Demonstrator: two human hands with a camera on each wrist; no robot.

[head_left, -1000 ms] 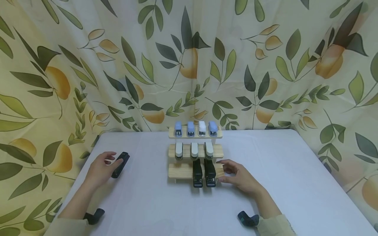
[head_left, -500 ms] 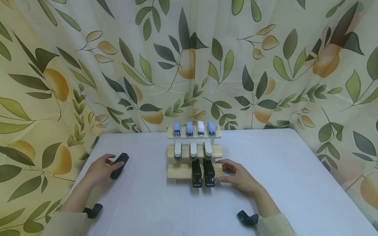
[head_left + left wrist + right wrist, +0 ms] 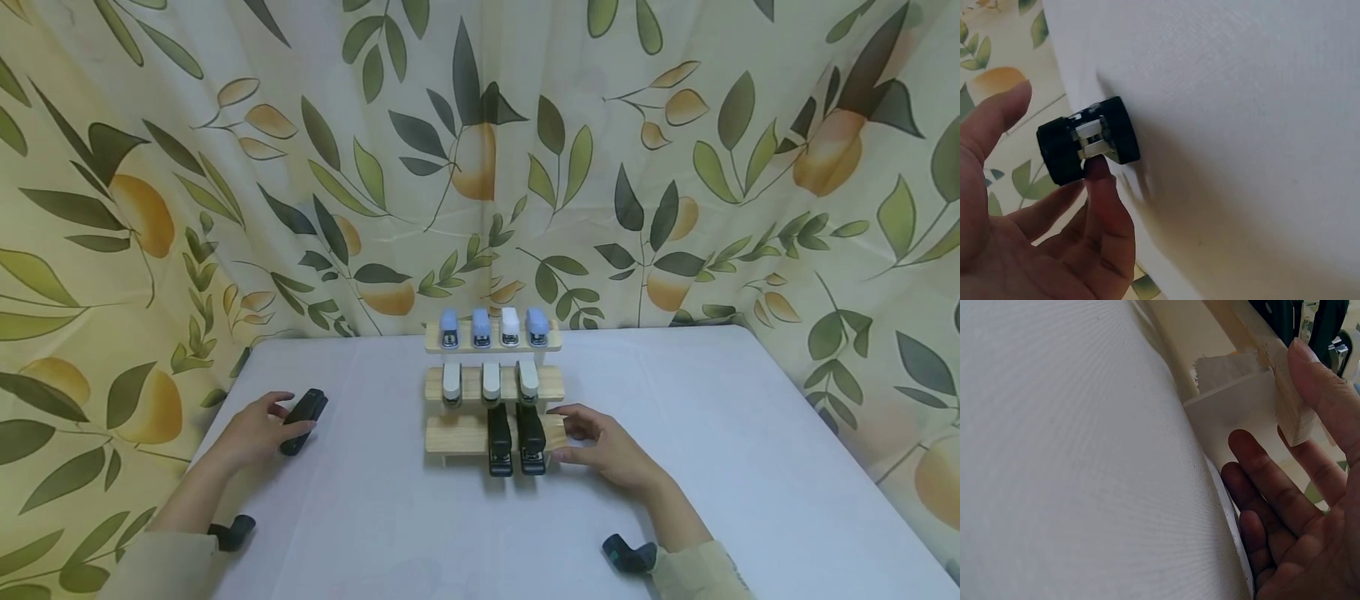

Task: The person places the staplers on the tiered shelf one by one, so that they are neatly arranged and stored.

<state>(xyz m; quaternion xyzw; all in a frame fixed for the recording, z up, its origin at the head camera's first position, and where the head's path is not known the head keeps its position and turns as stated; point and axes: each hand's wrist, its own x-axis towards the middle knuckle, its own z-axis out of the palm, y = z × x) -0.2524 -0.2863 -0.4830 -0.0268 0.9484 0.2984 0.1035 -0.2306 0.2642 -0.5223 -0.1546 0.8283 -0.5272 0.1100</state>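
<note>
A black stapler (image 3: 303, 422) stands at the left of the table. My left hand (image 3: 258, 427) is around its near end. In the left wrist view, one fingertip touches the stapler (image 3: 1089, 140), while the raised thumb (image 3: 1010, 112) appears apart from it. My right hand (image 3: 611, 450) holds the right end of a three-tier wooden stand (image 3: 457, 434). In the right wrist view, the thumb (image 3: 1319, 378) lies against the board's front edge, with other fingers by its end and the white support (image 3: 1235, 415) below.
On the stand's bottom tier are two black staplers (image 3: 500, 442). The middle tier bears three white staplers (image 3: 491, 382). Blue staplers (image 3: 481, 328) and a white one stand on top. A patterned curtain (image 3: 480, 167) hangs behind the white table (image 3: 360, 517).
My left thumb has slid down along the stapler toward its near end and away from its top. My right hand has stayed at the stand.
</note>
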